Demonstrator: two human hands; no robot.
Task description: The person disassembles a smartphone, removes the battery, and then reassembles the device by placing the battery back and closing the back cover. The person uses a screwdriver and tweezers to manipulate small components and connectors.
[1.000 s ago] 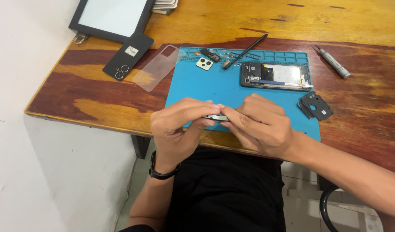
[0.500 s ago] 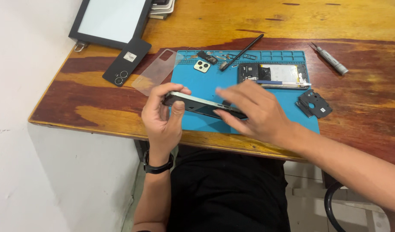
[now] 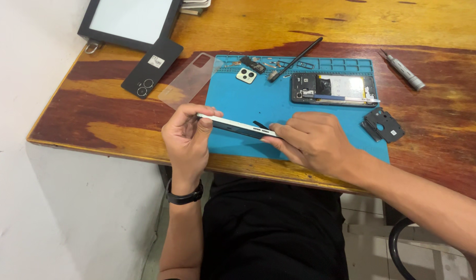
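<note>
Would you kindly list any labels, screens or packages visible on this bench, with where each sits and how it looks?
Tablet screen: far left corner of the table, rectangular, pale blank glass in a black frame.
Sticker on the black phone back cover: left of the blue mat, small white rectangle.
Label inside the opened phone: far right of the blue mat, pale yellow-white rectangle.
Thin phone panel: held edge-on by the left hand and right hand; its face cannot be seen.
No packages.

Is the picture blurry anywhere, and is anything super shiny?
Head view: sharp and evenly lit; the left hand and right hand holding the thin phone frame show no blur. The clear case and tablet screen catch pale glare. Soft shadows lie on the blue mat.
</note>
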